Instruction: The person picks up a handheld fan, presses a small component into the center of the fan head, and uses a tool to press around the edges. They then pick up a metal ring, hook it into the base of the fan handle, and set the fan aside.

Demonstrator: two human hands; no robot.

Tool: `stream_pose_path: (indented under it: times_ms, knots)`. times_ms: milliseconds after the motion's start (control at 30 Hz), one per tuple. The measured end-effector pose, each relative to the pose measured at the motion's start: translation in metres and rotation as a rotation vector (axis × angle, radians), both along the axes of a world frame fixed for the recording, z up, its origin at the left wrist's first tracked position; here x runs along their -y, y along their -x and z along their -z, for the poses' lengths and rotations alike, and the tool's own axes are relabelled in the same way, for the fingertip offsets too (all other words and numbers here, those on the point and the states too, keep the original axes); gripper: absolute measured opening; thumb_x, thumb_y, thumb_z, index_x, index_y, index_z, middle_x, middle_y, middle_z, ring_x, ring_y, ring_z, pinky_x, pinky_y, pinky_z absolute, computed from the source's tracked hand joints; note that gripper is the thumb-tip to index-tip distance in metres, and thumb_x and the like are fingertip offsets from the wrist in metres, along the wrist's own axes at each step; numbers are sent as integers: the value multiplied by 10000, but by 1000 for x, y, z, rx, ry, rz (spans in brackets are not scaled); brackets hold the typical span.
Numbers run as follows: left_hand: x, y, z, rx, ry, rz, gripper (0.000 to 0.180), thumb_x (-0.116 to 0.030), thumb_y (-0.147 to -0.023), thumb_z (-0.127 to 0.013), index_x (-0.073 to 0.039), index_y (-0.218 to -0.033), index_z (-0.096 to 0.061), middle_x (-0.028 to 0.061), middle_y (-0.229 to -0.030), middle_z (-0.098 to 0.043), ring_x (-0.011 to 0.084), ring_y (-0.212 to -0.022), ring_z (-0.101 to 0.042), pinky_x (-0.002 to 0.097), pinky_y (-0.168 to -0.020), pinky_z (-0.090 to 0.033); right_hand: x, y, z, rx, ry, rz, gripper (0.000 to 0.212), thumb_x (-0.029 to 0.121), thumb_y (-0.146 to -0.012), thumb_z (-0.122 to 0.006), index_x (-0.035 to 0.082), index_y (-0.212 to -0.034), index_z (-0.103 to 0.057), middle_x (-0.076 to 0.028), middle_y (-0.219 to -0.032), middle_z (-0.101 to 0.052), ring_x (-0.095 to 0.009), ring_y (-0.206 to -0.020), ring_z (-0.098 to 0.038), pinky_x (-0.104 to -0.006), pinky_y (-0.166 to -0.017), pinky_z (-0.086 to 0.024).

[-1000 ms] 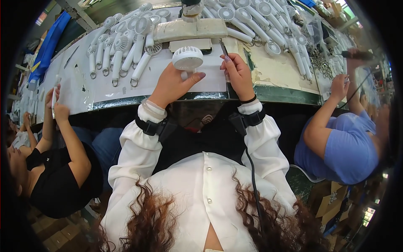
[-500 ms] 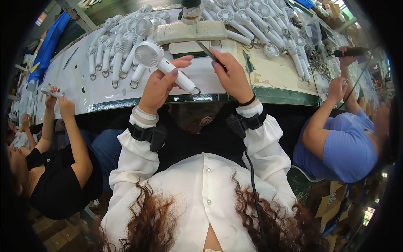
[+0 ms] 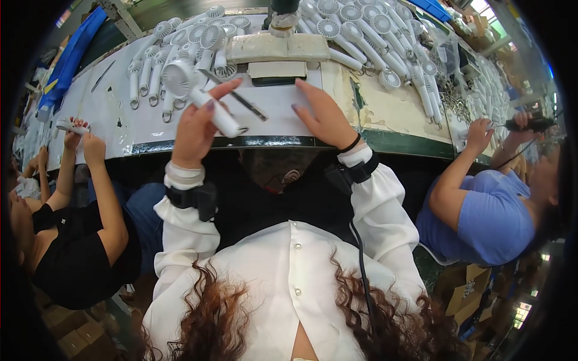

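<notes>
A white handheld fan (image 3: 224,120) with a round grille head and a metal ring at its handle end is in my left hand (image 3: 194,135). My left fingers are closed round its handle, with the index finger stretched out. A slim metal tool (image 3: 248,104) that looks like tweezers lies on the white table surface, just right of the fan; the fan and my fingers cover part of it. To the right of the tool, my right hand (image 3: 328,120) is held over the table's front edge, thumb and fingers apart, holding nothing.
Piles of white handheld fans (image 3: 376,27) cover the back of the table on both sides. A beige block (image 3: 277,47) stands at back centre. Another slim tool (image 3: 103,76) lies at left. Co-workers sit at both sides; the left one holds a fan (image 3: 72,126).
My right hand has let go of the slim tool, which now lies on the table. My left hand has moved left with the fan.
</notes>
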State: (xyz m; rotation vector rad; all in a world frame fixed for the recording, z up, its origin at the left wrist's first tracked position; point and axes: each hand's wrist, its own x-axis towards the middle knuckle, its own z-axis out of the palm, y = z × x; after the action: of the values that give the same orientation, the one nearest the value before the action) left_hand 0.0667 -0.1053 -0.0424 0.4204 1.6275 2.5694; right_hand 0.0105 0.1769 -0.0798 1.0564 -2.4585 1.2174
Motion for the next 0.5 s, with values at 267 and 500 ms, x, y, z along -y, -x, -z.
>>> stream_pose_path:
  times_ms: [267, 500]
  knots:
    - [24, -15, 2, -53, 28, -95, 474, -275, -949, -545, 48, -1297, -533, 180, -1409, -480, 65, -846, -557, 221, -753, -513, 29, -19, 3, -349, -419, 2, 743, 475, -913, -555, -32, -1413, -343, -211, -1441, -406, -348, -1362, -364, -477, -1131, -271]
    - [26, -16, 6, -51, 45, -91, 481, -281, -952, -544, 48, -1303, -529, 181, -1398, -490, 59, -841, -558, 220, -752, -514, 37, -68, 1, -328, -378, -366, 745, 502, -906, -549, -18, -1408, -365, -202, -1453, -392, -336, -1375, -354, -474, -1143, -261]
